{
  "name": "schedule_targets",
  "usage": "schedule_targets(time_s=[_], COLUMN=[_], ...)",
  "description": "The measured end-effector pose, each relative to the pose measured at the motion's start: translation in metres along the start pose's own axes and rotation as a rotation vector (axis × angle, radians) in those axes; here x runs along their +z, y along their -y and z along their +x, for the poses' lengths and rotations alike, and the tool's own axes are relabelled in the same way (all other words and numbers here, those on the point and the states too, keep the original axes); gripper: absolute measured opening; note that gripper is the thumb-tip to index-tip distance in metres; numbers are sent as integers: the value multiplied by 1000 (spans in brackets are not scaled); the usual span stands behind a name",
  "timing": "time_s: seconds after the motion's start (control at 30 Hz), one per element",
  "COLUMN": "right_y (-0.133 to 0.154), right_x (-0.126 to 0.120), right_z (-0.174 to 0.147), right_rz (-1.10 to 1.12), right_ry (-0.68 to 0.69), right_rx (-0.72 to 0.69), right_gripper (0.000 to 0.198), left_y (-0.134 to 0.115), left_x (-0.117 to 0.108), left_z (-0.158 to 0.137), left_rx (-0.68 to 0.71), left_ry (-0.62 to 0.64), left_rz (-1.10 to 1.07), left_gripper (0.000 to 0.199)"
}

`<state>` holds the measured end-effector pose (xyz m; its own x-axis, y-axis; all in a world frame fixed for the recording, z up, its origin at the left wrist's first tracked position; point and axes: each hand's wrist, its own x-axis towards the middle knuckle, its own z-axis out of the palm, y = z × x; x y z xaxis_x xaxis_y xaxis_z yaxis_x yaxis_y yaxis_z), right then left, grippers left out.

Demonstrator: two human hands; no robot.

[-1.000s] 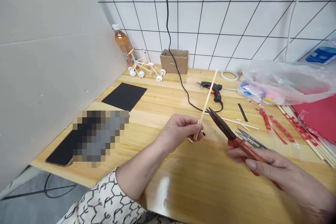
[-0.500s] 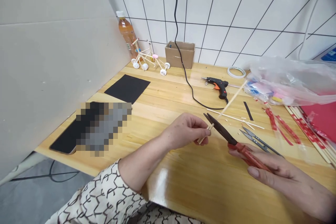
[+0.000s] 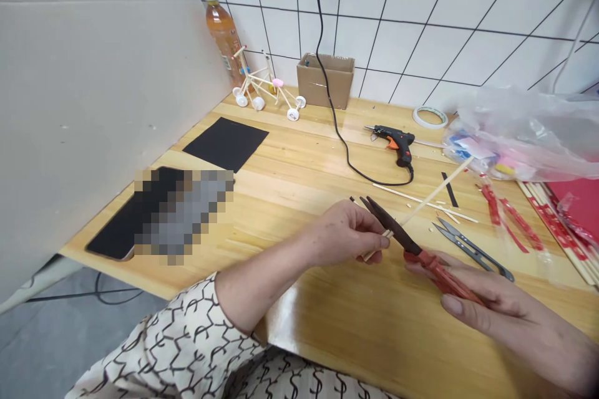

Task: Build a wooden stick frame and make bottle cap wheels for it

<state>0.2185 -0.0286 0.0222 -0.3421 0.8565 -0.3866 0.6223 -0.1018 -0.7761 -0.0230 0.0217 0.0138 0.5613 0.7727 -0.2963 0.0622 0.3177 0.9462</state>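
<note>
My left hand (image 3: 349,234) is closed, thumb and fingers pinching a few thin wooden sticks whose short ends poke out by the fingertips. A longer wooden stick (image 3: 437,192) slants up and right from there over the table. In my right hand (image 3: 519,318) is a pair of scissors (image 3: 440,274) with red handles and dark blades. The blades lie across the long stick beside my left fingertips, their tips slightly apart. Whether the stick is cut through cannot be made out.
A black glue gun (image 3: 395,140), thread snips (image 3: 472,249) and a tape roll (image 3: 430,116) lie beyond my hands. Farther back stand a stick-built tricycle model (image 3: 257,84), a bottle (image 3: 222,31) and a cardboard box (image 3: 325,81). Bundled sticks (image 3: 556,230) are at right, black sheet (image 3: 227,143) at left.
The view has tilted, so the table's things sit higher in it. Both hands have shifted slightly, and the scissor blades now reach farther past my left fingertips.
</note>
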Motion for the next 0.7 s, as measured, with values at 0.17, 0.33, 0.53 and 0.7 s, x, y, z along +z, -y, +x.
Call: schedule_targets(time_s=[0.17, 0.33, 0.53, 0.7], right_y=[-6, -2, -1, -1], right_x=[-2, -1, 1, 0], right_z=[0, 1, 1, 1], right_rz=[4, 10, 18, -42], right_ry=[1, 7, 19, 52], right_rx=[-14, -19, -12, -40], right_gripper=[38, 36, 37, 33], left_y=[2, 4, 4, 3], left_x=[0, -1, -1, 0], left_z=[1, 2, 3, 2], left_rx=[0, 3, 5, 2], left_ry=[5, 1, -5, -5], left_rz=[-24, -30, -20, -45], left_gripper=[18, 17, 17, 17])
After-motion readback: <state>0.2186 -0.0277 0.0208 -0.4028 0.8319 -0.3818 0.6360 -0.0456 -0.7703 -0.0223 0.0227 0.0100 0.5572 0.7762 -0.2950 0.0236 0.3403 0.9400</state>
